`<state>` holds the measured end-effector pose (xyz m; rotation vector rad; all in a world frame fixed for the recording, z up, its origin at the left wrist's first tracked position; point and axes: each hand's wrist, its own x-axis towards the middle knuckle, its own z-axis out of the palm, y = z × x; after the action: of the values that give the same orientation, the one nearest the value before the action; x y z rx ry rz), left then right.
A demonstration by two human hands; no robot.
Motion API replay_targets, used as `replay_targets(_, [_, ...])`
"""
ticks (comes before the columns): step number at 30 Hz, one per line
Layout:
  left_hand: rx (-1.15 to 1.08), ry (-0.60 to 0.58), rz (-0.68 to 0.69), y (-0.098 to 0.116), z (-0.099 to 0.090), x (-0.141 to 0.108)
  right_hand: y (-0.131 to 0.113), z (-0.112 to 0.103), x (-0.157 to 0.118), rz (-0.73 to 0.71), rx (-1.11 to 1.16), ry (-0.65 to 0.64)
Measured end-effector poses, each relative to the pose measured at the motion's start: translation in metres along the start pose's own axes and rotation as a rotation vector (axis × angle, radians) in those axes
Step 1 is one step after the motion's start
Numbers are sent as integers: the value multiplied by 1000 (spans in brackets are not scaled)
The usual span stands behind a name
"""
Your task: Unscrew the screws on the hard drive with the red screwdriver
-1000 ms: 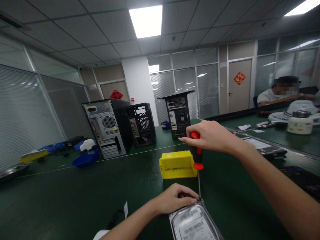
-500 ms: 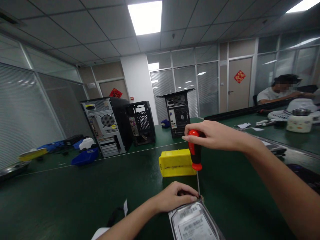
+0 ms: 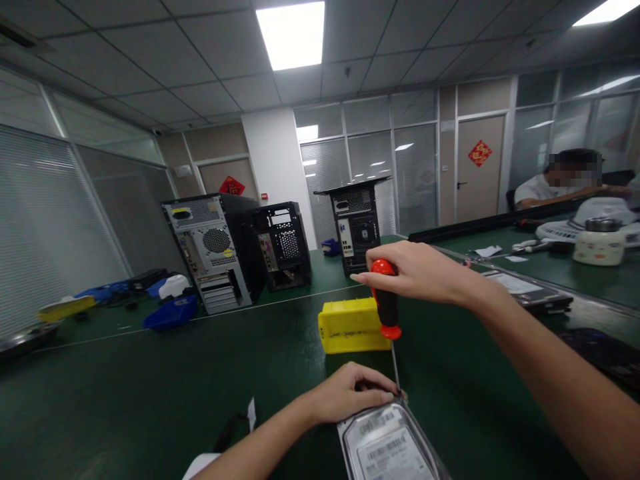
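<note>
A: The hard drive lies flat at the near edge of the green table, partly cut off by the bottom of the view. Your left hand is curled over its far corner, fingers pressing down to pin it.

B: And the screwdriver?

A: Upright, its thin shaft meeting the drive's far right corner just beside your left fingertips. Your right hand is closed over the top of the red-and-black handle. I'd keep the shaft square to the screw and press straight down while turning (a tilted tip probably slips out of the head).

B: Anything close by?

A: A yellow parts bin just behind the handle, and three computer cases further back; the grey one stands to the left.
</note>
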<state>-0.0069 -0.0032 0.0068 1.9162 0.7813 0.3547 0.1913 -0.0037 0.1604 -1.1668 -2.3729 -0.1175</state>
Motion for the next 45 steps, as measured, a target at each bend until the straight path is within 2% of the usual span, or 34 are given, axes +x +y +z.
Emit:
replay_targets(11, [8, -3, -27, 4, 1, -1, -1, -2, -1, -182, 235, -118])
replay_targets(17, [65, 22, -22, 9, 2, -2, 1, -5, -3, -194, 282, -153])
replay_targets(19, [121, 142, -12, 8, -1, -1, 2, -8, -5, -185, 298, -171])
replay_targets(23, [299, 625, -5, 2, -14, 5, 2, -13, -8, -170, 339, -219])
replay_targets(24, [345, 697, -7, -1, -18, 6, 2, -14, -9, -163, 351, -225])
replay_targets(26, [426, 748, -3, -6, -25, 7, 3, -15, -9, -150, 378, -235])
replay_targets(29, [534, 716, -7, -11, -31, 7, 5, -17, -11, -133, 417, -240])
replay_targets(31, [600, 675, -25, -10, -35, 7, 8, -21, -13, -118, 437, -195])
replay_targets(36, [771, 528, -106, 0, -42, 12, 22, -33, -20, -53, 451, 142])
replay_targets(40, [917, 429, -242, 4, -35, 19, 30, -41, -21, 18, 443, 366])
replay_targets(42, [978, 416, -305, 4, -29, 23, 31, -42, -21, 58, 427, 411])
replay_targets(45, [1045, 417, -369, 5, -24, 31, 34, -43, -23, 101, 392, 395])
